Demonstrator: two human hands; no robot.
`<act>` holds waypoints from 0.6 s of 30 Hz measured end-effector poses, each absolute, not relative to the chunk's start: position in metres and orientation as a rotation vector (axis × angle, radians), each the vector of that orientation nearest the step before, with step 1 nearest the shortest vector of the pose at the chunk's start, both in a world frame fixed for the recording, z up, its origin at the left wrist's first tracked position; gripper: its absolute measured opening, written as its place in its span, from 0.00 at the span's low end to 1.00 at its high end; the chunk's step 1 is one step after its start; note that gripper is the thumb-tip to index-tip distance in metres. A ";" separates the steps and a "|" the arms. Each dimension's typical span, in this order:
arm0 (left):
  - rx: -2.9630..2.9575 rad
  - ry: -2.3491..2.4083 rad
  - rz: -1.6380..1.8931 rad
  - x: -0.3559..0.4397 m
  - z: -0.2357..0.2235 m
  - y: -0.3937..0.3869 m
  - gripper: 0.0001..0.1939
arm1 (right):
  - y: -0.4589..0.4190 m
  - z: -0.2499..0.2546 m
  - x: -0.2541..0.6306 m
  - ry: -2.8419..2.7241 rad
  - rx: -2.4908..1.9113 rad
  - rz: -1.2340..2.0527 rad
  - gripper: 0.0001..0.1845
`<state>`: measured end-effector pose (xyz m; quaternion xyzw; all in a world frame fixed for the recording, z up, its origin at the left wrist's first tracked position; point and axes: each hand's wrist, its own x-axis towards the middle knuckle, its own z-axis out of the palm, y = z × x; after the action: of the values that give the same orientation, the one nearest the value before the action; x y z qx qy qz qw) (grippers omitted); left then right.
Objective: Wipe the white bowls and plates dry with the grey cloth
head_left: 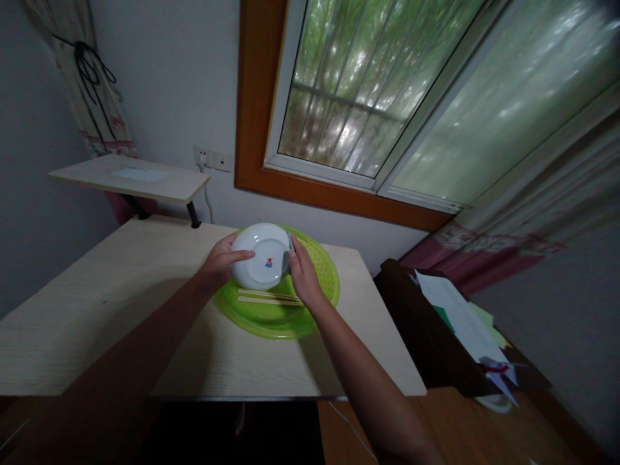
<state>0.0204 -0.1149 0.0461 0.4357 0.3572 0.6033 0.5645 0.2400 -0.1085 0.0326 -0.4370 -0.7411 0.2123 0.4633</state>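
Over the tray I hold a white plate (260, 271) tilted up, with a small red and blue mark on the face turned to me. My left hand (227, 259) grips its left edge, thumb lying across the face. At the right edge is my right hand (303, 268), its fingers closed against the plate. A small greyish strip shows between these fingers and the rim; I cannot make out what it is. Pale chopsticks (261, 297) lie below on a round green tray (276, 328) with a patterned surface, their right ends partly behind my right hand.
The tray stands on a light wooden table (145, 258). A raised shelf (169, 187) with a paper sheet (139, 174) is at the back left. Behind are a wall socket (203, 157) and a window (358, 84). Papers (460, 310) lie on a dark piece of furniture at the right.
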 end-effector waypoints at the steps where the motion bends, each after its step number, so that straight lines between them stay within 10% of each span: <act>1: 1.022 0.837 1.421 0.020 0.047 -0.114 0.34 | -0.107 0.032 0.239 -1.819 -1.072 0.528 0.31; 18: 1.272 1.057 1.278 0.013 0.038 -0.107 0.34 | -0.089 0.032 0.242 -1.822 -1.007 0.367 0.27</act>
<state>0.0127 -0.1075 0.0375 0.5265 0.4375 0.5289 0.5017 0.2424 -0.0895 0.0325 -0.4148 -0.7507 0.1511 0.4916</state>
